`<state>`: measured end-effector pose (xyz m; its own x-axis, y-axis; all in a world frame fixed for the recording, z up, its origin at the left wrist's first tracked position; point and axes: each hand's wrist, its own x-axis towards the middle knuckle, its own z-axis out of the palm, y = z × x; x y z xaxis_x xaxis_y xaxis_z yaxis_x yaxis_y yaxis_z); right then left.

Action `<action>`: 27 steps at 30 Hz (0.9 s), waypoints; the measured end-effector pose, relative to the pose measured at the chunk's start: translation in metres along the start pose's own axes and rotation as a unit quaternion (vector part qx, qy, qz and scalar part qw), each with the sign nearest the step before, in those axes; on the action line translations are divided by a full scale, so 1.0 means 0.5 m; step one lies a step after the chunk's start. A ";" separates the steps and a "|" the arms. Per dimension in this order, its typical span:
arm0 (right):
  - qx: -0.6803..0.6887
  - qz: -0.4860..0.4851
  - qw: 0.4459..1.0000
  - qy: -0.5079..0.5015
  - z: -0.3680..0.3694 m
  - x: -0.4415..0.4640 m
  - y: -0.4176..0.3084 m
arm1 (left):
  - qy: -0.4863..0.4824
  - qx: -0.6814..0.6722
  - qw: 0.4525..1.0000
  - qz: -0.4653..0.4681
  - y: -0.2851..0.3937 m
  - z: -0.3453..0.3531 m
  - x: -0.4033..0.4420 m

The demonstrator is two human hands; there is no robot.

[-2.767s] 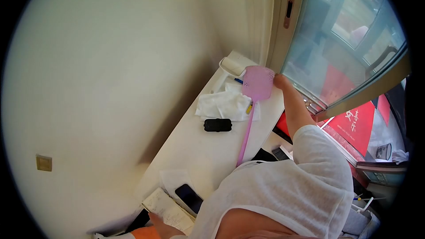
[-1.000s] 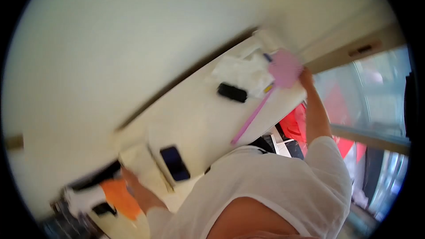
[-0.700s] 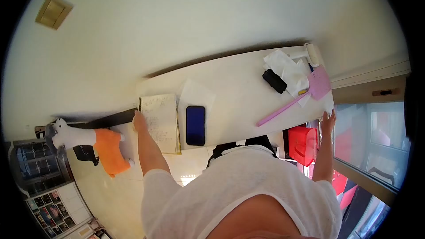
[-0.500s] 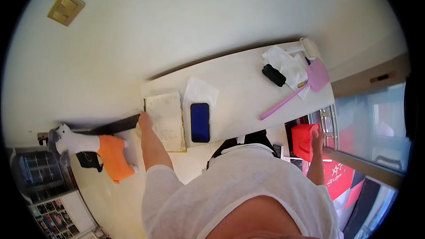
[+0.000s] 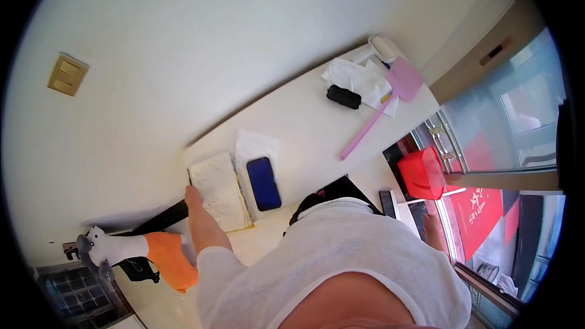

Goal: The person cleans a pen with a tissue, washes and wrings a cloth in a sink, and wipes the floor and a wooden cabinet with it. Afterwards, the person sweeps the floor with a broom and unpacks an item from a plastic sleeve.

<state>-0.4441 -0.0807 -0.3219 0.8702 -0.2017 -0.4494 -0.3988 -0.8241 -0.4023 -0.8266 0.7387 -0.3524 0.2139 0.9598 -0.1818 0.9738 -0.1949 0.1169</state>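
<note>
My left hand [image 5: 193, 196] is at the left, spiral-bound edge of an open notebook [image 5: 220, 192] with handwriting on its page. The fingers are too small and hidden to show whether they grip it. Just right of the notebook lies a dark-screened smartphone [image 5: 264, 184], partly over a thin white sheet [image 5: 257, 145]. On the other side of my body, my right hand [image 5: 431, 225] hangs below a red plastic container [image 5: 421, 173], apart from it. Its fingers are not clear.
Toward the table's [image 5: 292, 140] far end lie a pink fly swatter [image 5: 361, 136], a black case [image 5: 344, 97], crumpled white tissue [image 5: 350, 75] and a white object [image 5: 382, 47]. A plush toy [image 5: 167, 256] in orange lies at left. A glass door [image 5: 499, 116] stands at right.
The view has tilted, so the table slants more steeply. My right hand has dropped from beside the red container to below it. My left hand stays at the notebook's edge.
</note>
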 end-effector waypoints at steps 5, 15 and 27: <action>-0.044 -0.121 0.992 -0.004 0.026 -0.003 -0.012 | -0.019 -0.048 0.999 -0.010 0.018 -0.020 -0.035; 0.041 -0.126 0.988 -0.082 0.030 -0.146 -0.065 | -0.048 -0.421 0.897 -0.129 0.055 -0.116 -0.083; 0.028 -0.084 0.992 -0.087 0.001 -0.129 0.143 | 0.245 -0.092 0.819 0.510 0.602 -0.148 -0.546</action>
<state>-0.5287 -0.1265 -0.3220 0.8643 0.0348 -0.5017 -0.2721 -0.8067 -0.5247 -0.5976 0.4328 -0.1955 0.8091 0.2912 0.5104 0.2692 -0.9558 0.1185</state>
